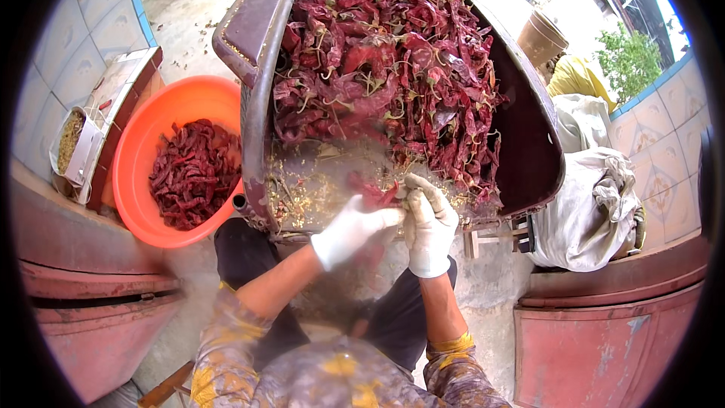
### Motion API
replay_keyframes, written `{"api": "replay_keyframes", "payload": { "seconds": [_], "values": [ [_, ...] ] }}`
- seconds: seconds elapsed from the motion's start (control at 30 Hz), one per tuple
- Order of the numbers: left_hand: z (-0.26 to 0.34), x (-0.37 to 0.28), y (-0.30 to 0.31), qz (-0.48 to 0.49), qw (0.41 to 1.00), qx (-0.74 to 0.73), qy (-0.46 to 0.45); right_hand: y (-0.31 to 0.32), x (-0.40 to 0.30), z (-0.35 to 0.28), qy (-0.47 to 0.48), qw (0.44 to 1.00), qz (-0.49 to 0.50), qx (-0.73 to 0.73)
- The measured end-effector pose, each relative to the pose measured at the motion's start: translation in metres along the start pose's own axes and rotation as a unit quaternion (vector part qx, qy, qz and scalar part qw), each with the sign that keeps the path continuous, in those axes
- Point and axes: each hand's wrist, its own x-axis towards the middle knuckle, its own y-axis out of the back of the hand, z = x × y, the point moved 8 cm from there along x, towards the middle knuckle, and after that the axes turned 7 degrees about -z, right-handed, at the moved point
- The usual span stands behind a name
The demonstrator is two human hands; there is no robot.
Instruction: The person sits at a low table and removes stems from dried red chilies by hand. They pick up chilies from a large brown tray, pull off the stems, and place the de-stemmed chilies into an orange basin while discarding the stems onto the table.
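Note:
My left hand [359, 226], in a white glove, is closed on a dried red chili pepper [380, 194] at the front of a dark maroon metal cart bed [257, 124]. Right beside it my right hand [429, 221], gloved too, has its fingers bent together at the pepper's end; what lies between those fingertips is partly hidden. A large heap of dried red chili peppers with stems [391, 62] fills the cart bed behind both hands. Loose seeds and stem bits [294, 198] lie on its floor near me. At the left, an orange plastic basin [127, 181] holds more dried peppers [195, 175].
A box of yellowish bits [71, 141] stands on a tiled ledge at the left. White sacks [583, 209] lean at the right by a tiled wall, with a yellow sack [580, 79] behind. Pink metal doors [600, 351] flank me on both sides.

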Motion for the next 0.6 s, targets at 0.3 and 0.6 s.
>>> {"api": "replay_keyframes", "payload": {
  "seconds": [0.3,0.6],
  "values": [
    [-0.026,-0.052,0.009,-0.044,0.984,-0.165,0.051,0.022,-0.038,0.050,-0.312,0.917,-0.160,0.190],
    [-0.013,-0.045,0.088,0.228,0.954,-0.194,-0.028,-0.028,0.034,0.042,0.056,0.733,-0.100,-0.670]
  ]
}}
